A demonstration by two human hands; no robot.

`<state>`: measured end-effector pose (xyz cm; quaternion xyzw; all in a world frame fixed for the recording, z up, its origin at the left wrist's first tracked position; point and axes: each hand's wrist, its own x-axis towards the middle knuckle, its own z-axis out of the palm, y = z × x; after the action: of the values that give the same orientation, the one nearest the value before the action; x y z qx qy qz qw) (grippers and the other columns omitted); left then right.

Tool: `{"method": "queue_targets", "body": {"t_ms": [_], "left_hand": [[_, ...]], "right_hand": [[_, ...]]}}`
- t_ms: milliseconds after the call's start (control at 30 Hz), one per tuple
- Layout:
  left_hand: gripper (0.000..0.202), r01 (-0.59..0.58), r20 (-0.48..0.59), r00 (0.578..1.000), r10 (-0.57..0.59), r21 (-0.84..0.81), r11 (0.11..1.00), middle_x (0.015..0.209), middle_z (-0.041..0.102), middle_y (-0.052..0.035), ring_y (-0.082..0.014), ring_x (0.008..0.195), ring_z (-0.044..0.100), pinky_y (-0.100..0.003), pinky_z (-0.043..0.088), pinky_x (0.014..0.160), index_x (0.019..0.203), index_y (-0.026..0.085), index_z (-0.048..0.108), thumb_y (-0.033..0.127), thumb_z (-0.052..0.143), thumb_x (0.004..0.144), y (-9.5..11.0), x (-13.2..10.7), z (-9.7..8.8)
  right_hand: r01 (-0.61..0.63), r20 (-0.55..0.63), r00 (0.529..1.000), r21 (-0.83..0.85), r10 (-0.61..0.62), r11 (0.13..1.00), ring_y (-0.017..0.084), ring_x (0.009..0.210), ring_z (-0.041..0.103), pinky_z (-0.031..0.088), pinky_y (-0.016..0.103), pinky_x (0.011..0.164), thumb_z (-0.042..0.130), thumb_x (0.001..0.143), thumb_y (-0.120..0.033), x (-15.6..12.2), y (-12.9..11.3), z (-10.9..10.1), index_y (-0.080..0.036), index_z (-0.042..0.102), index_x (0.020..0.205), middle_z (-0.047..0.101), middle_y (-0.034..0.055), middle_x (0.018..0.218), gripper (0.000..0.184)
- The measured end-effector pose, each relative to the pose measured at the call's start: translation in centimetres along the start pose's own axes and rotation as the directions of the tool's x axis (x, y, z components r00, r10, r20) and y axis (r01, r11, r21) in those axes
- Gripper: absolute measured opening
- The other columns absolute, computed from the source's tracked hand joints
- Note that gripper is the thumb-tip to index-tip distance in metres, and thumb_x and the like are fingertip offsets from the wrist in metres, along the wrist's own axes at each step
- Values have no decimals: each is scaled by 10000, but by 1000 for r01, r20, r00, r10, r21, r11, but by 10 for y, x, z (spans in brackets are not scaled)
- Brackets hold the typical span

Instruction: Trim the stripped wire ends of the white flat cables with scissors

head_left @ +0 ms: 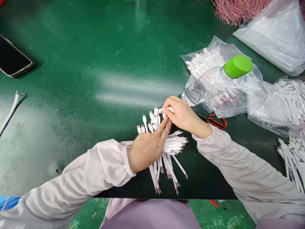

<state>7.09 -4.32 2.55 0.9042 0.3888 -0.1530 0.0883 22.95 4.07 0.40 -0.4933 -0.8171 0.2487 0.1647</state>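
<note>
My left hand (pixel 147 149), with a ring on one finger, lies on a fanned bundle of flat white cables (pixel 173 143), its fingertips among the white plug ends (pixel 149 122). The cables' far ends show bare reddish wires (pixel 157 190). My right hand (pixel 181 116) pinches one white cable (pixel 168 110) between thumb and fingers, just above the plug ends. The two hands nearly meet at the fingertips. The middle of the bundle is hidden under my left hand.
A clear bag of white cables (pixel 205 60) lies beyond my right hand, under a water bottle with a green cap (pixel 214 81). Red-handled scissors (pixel 215 121), more bagged cables (pixel 288 108), a phone (pixel 14 57) and pink wires (pixel 238 9) share the green workbench (pixel 71 63).
</note>
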Motion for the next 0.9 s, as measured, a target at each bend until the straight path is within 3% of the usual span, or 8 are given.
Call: {"method": "queue_targets", "body": {"t_ms": [100,200,267,367,533,600,767,900], "left_hand": [[658,3,-8,1000,-3,0,1000,1533,138,-247,-92,520,607,-243,431,392,1504,107,181,36,309,862,0,-1,1],[660,3,-17,1000,-3,-7,1000,1534,108,-252,-95,521,610,-250,434,391,1506,103,165,43,315,867,0,0,2],[656,9,-17,1000,-10,-22,1000,1534,97,-255,-98,529,617,-250,437,394,1506,99,167,53,322,870,0,0,1],[659,9,5,1000,-9,-42,999,1535,92,-254,-106,547,626,-252,448,403,1505,96,167,52,322,866,-1,2,0],[678,-1,19,1000,2,-33,999,1537,77,-255,-111,558,631,-257,454,407,1510,85,121,43,311,861,-2,2,0],[682,-7,21,1000,8,-23,1000,1532,88,-266,-110,556,630,-253,452,409,1510,78,112,41,311,859,-2,2,0],[680,-8,18,1000,9,-22,1000,1536,82,-256,-96,547,620,-241,451,412,1507,100,154,35,317,850,-3,1,0],[675,-11,0,1000,11,-34,999,1523,120,-288,-106,543,621,-249,447,407,1507,76,128,38,312,859,-3,1,0]], "right_hand": [[-154,-38,986,137,161,979,161,727,550,389,294,684,568,823,-224,2,3,-1,-163,587,754,622,37,791,94],[-281,90,960,259,267,924,149,634,531,373,284,605,605,806,-323,3,5,-8,-170,624,794,625,16,718,155],[-259,147,962,209,232,943,155,669,546,372,285,623,605,794,-288,4,4,-13,-177,641,777,636,19,751,118],[-121,172,979,51,111,991,168,749,559,364,291,677,569,794,-200,6,1,-16,-182,628,723,642,30,816,93],[16,180,984,-112,5,994,172,725,543,352,304,676,484,834,-149,10,-2,-13,-176,588,743,616,51,843,140],[-6,157,987,-100,22,995,172,728,542,356,304,676,494,833,-153,11,-1,-12,-174,586,747,620,53,853,127],[-229,109,970,121,217,966,153,651,519,353,286,615,573,823,-271,7,0,-14,-183,603,743,623,16,733,122],[-94,125,988,52,87,994,157,705,542,361,286,651,560,803,-189,4,0,-11,-188,608,737,633,21,797,81]]}}
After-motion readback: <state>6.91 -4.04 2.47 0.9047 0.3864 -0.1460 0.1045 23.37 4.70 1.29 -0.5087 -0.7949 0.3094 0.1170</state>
